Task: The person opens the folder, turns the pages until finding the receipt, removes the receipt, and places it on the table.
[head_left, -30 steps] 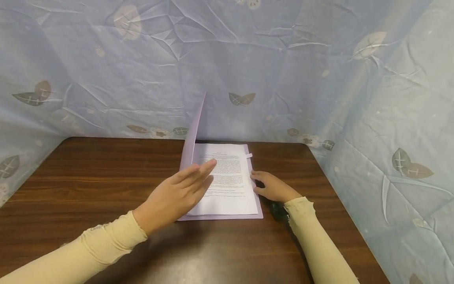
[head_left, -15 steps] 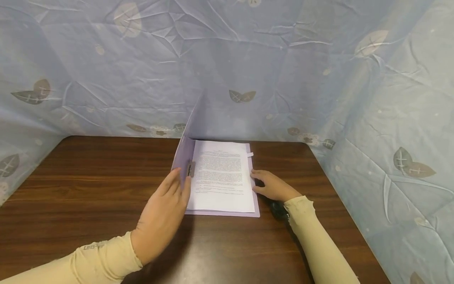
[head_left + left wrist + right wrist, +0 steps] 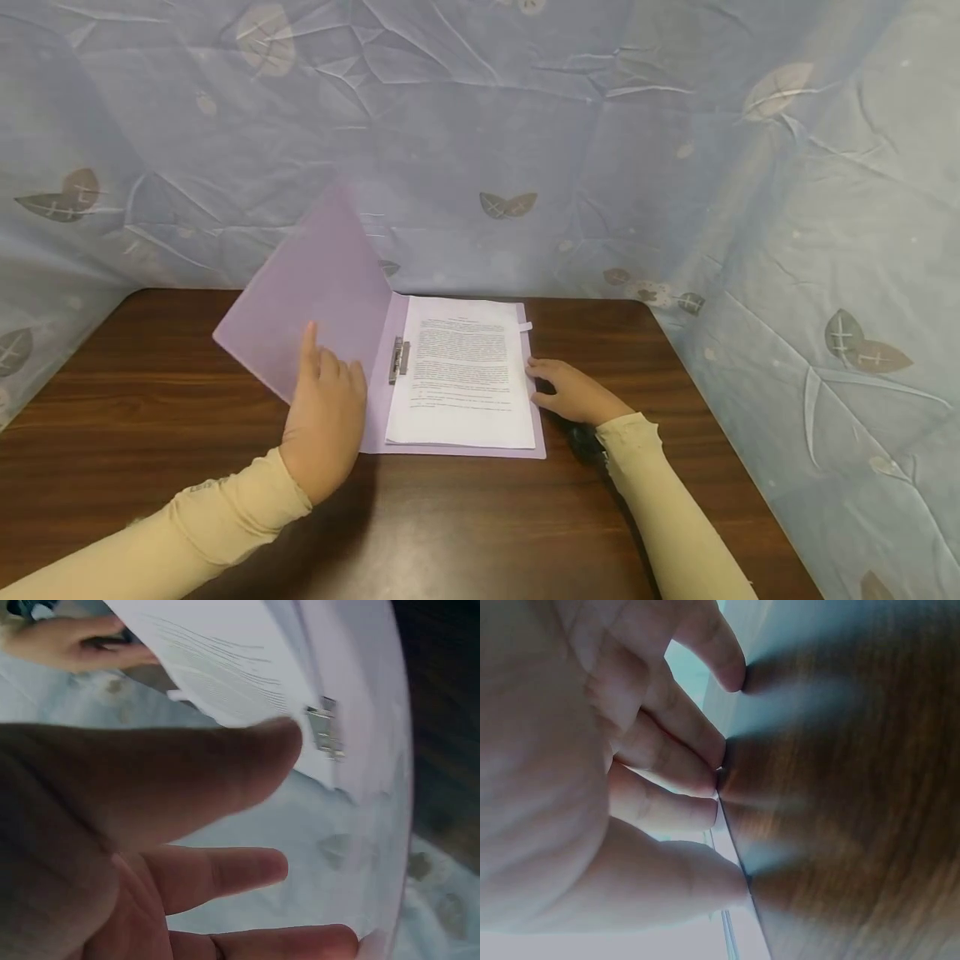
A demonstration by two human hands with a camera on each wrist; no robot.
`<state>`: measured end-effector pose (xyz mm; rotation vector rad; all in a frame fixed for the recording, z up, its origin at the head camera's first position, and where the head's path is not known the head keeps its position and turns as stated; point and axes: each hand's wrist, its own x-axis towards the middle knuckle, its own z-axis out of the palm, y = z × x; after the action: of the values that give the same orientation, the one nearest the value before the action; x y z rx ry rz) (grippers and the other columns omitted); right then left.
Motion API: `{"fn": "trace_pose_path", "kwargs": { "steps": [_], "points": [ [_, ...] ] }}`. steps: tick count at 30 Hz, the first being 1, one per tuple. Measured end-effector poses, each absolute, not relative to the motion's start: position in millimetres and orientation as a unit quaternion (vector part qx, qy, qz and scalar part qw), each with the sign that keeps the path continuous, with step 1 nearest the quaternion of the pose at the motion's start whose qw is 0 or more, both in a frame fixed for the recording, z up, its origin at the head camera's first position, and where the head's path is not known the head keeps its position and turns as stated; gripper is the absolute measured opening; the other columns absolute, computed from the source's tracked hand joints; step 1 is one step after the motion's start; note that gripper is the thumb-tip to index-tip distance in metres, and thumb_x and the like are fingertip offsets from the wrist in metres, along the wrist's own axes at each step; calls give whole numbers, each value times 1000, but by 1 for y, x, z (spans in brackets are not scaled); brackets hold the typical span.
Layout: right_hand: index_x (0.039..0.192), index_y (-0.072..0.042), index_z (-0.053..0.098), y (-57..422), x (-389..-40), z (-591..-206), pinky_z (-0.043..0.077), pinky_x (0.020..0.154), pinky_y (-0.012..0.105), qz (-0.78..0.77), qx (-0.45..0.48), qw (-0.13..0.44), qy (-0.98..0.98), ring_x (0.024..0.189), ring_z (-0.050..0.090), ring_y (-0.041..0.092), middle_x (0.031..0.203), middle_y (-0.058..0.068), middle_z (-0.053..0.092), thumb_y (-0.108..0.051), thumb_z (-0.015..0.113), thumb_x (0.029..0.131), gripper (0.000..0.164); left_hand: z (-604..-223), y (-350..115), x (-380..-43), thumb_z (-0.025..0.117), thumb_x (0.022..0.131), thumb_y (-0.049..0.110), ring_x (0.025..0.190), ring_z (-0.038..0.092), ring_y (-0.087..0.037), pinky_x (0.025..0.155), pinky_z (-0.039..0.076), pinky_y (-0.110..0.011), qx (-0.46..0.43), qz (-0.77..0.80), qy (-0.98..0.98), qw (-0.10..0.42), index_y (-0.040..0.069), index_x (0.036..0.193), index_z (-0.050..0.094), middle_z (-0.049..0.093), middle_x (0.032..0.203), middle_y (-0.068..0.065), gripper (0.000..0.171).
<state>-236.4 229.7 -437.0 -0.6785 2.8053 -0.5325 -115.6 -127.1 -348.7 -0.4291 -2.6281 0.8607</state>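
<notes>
A purple file folder lies on the table with its front cover tilted up to the left. Inside, a stack of printed white paper sits beside a metal clip at the spine. In front of the raised cover, my left hand has its index finger pointing up against it. The left wrist view shows that hand's fingers stretched out, with the clip beyond the thumb. My right hand rests its fingertips on the folder's right edge and the table beside it, as the right wrist view also shows.
The dark wood-grain table has rounded far corners. Patterned blue cloth hangs behind it and along the sides. A black object with a cable lies under the right wrist. A white tab sticks out at the folder's right edge.
The folder's cover has swung from nearly upright over to the left, exposing the clip and the whole page. My left hand has moved left with it. The right hand has stayed in place.
</notes>
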Motion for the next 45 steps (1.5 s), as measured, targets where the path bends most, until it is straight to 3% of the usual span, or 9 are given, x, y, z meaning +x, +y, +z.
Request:
{"fn": "trace_pose_path", "kwargs": {
  "steps": [4,6,10,17,23,28,45],
  "points": [
    [150,4,50,230,-237,-437,28,122,52,-180,-232,105,950,151,35,36,163,17,40,-19,66,101,56,-357,-143,-131,67,91,20,103,64,-46,112,25,-75,-119,242,-955,123,-3,111,71,71,94,-26,30],
    [149,4,50,229,-237,-437,28,122,52,-179,-232,105,950,151,35,36,162,17,40,-18,66,101,56,-362,-152,-140,73,87,26,94,64,-45,107,30,-76,-114,199,-969,94,-4,98,72,67,83,-23,32],
    [150,4,50,229,-236,-436,28,122,52,-178,-229,109,951,152,34,36,163,17,39,-19,65,101,56,-376,-173,-157,83,76,42,94,61,-46,98,35,-77,-107,95,-989,26,-3,87,71,61,84,-22,48],
    [148,7,50,230,-234,-435,29,122,53,-186,-241,102,947,151,35,38,161,20,40,-15,66,101,54,-394,-196,-176,89,72,45,125,43,-61,91,39,-80,-123,-33,-991,-40,-8,110,67,58,119,-34,69],
    [148,7,49,231,-235,-436,29,122,53,-186,-243,102,947,151,35,38,162,20,40,-16,65,101,55,-401,-208,-181,90,75,43,120,46,-64,96,43,-73,-135,-115,-980,-93,-15,128,53,51,126,-41,87],
    [148,7,50,231,-235,-435,29,122,53,-186,-243,102,947,151,35,38,162,20,40,-16,66,101,55,-405,-213,-185,88,77,48,127,42,-68,102,40,-74,-126,-133,-975,-130,-10,148,44,42,140,-47,101],
    [148,6,51,230,-236,-439,29,122,53,-181,-241,99,948,150,36,38,161,20,41,-16,66,101,54,-405,-211,-191,89,77,46,125,45,-67,100,43,-73,-117,-133,-971,-160,-9,148,44,41,139,-47,101]
  ]
}}
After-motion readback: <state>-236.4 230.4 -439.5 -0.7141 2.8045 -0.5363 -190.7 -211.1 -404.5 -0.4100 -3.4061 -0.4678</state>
